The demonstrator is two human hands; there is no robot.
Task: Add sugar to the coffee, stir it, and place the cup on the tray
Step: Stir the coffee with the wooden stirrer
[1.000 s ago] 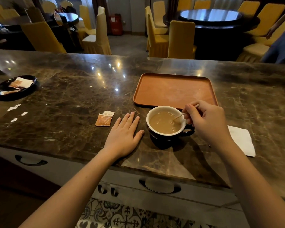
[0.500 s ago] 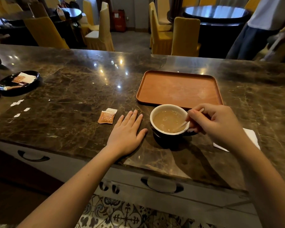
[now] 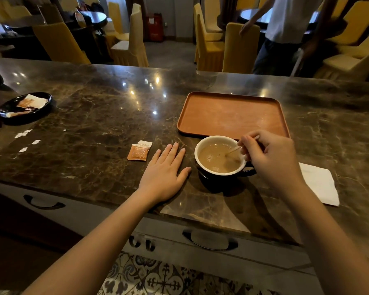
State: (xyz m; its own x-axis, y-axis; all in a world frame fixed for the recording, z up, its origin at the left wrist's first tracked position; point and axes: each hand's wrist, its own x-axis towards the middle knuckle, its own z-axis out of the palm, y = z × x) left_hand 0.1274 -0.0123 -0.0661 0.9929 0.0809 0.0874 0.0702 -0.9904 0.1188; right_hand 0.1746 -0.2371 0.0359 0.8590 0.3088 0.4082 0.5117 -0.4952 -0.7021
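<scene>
Cup [image 3: 219,167] dark outside, white inside, full of light brown coffee [image 3: 218,159]. Sits on marble counter [image 3: 94,128], just in front of orange tray [image 3: 232,116]. Handle points right. Right hand [image 3: 271,158] pinches thin stir stick [image 3: 234,149], stick slants down-left into coffee. Left hand [image 3: 164,173] flat, fingers spread, beside cup. Torn sugar packet [image 3: 139,151] left. White napkin [image 3: 320,184] right. Tray bare.

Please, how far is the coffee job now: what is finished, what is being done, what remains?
Sugar looks added: a torn sugar packet lies on the counter. Stirring is in hand: the right hand holds a stir stick dipped in the coffee cup, while the left hand rests flat beside it. Left: the cup is not yet on the bare tray behind it.
</scene>
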